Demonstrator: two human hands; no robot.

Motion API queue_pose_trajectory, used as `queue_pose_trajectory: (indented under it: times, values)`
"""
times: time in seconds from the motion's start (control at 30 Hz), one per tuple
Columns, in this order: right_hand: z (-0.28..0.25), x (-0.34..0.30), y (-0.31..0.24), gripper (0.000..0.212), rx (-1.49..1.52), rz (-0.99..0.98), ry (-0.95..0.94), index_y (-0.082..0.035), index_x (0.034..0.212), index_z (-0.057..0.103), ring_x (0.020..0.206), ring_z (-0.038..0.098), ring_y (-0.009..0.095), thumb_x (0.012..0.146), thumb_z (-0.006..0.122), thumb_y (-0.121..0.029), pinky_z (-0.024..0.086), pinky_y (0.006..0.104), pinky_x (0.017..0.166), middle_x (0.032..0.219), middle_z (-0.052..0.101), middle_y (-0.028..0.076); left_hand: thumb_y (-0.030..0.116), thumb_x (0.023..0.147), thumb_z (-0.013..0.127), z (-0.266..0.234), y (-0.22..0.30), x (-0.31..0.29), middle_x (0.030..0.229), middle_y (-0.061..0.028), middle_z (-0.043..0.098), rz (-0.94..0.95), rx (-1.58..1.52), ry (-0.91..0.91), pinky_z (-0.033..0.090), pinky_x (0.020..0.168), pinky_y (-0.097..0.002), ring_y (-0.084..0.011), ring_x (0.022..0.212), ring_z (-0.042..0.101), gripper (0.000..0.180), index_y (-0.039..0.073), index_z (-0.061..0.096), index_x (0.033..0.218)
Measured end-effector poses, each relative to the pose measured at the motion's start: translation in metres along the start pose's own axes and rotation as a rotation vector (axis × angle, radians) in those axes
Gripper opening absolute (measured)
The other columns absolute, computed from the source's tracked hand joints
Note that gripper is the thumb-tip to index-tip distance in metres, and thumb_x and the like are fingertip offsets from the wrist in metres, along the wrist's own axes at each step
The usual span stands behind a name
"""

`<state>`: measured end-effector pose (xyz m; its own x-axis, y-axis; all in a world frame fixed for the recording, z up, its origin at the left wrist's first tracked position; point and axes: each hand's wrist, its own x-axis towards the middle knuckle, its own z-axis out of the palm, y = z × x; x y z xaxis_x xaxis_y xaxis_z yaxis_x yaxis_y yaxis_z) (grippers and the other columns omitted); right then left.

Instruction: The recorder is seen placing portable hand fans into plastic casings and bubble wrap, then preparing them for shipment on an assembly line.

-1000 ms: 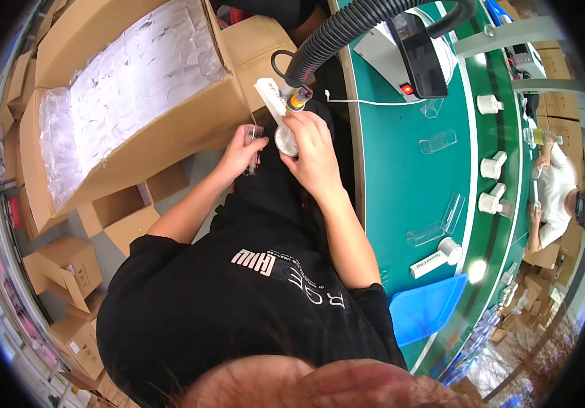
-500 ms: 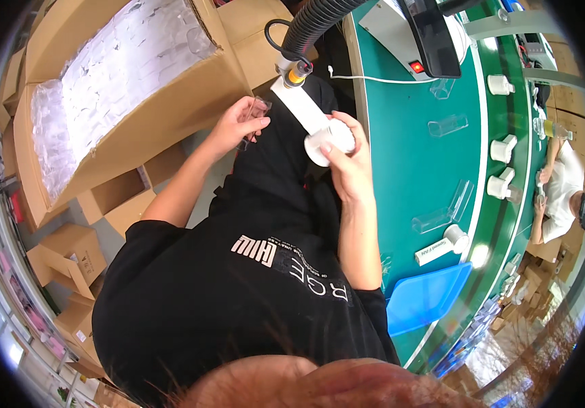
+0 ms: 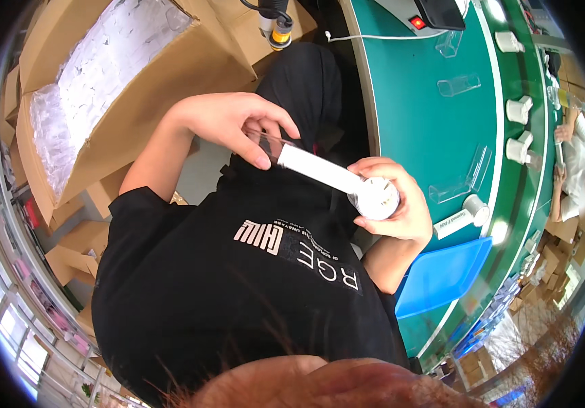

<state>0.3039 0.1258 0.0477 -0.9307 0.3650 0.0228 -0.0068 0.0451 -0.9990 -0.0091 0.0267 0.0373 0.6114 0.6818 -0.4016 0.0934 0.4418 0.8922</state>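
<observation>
My right hand [image 3: 404, 207] is wrapped round the round head of a white handheld fan [image 3: 323, 170], held in front of my chest. The fan's long flat handle points away to the upper left. My left hand [image 3: 238, 129] grips a clear plastic sleeve [image 3: 272, 145] between thumb and fingers. The sleeve meets the free end of the handle; how far it overlaps is hard to make out. Some of my left fingers are hidden behind the sleeve.
A big cardboard box [image 3: 163, 102] of clear plastic pieces stands at my left. On the green bench [image 3: 415, 115] at right lie clear sleeves [image 3: 459, 85], another white fan [image 3: 462, 216] and a blue tray [image 3: 442, 279]. White fans line the belt [image 3: 520, 109]; a co-worker [image 3: 581, 149] sits beyond.
The fan has come nearer my chest and turned, its handle now pointing at my left hand. The left hand has brought the clear sleeve to the handle's end. The view has shifted slightly.
</observation>
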Motion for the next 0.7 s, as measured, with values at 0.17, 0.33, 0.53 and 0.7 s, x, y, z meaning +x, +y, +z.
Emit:
queue_pose_trajectory:
  times: [0.17,0.33,0.53,0.7]
  values:
    - [0.021,-0.004,0.037,0.069,0.397,-0.074,0.198,0.003,0.118,0.049,0.112,0.055,0.029,0.061,0.081,-0.018,0.043,0.0387,0.096,0.118,0.056,0.021,0.050,0.088,0.055,0.041,0.012,0.036,0.131,-0.0182,0.051,0.488,-0.221,0.417,0.040,0.100,-0.0377,-0.0273,0.120,0.051,0.071,-0.001,0.037,0.133]
    - [0.070,-0.006,0.062,0.079,1.281,0.113,0.469,-0.003,0.134,0.035,0.116,0.052,0.039,0.077,0.069,-0.045,0.048,0.0616,0.087,0.125,0.048,0.025,0.056,0.095,0.032,0.057,0.053,0.067,0.126,-0.0222,0.053,0.594,-0.267,0.544,0.040,0.099,-0.0378,-0.0284,0.118,0.052,0.069,-0.005,0.040,0.128]
    - [0.041,-0.045,0.049,0.075,0.786,0.155,0.378,-0.001,0.130,0.036,0.099,0.061,0.027,0.082,0.060,-0.054,0.056,0.0376,0.076,0.112,0.057,0.016,0.047,0.097,0.038,0.072,0.058,0.084,0.114,-0.0101,0.060,0.562,-0.148,0.553,0.041,0.090,-0.0314,-0.0179,0.108,0.055,0.051,0.003,0.052,0.119]
    - [0.021,-0.073,0.012,0.076,-0.117,-0.031,0.562,-0.001,0.124,0.047,0.103,0.059,0.026,0.061,0.084,-0.021,0.046,0.0359,0.088,0.114,0.059,0.016,0.046,0.087,0.059,0.078,0.047,0.101,0.110,-0.0158,0.060,0.845,0.407,0.558,0.048,0.080,-0.0341,-0.0228,0.095,0.060,0.058,-0.004,0.051,0.115]
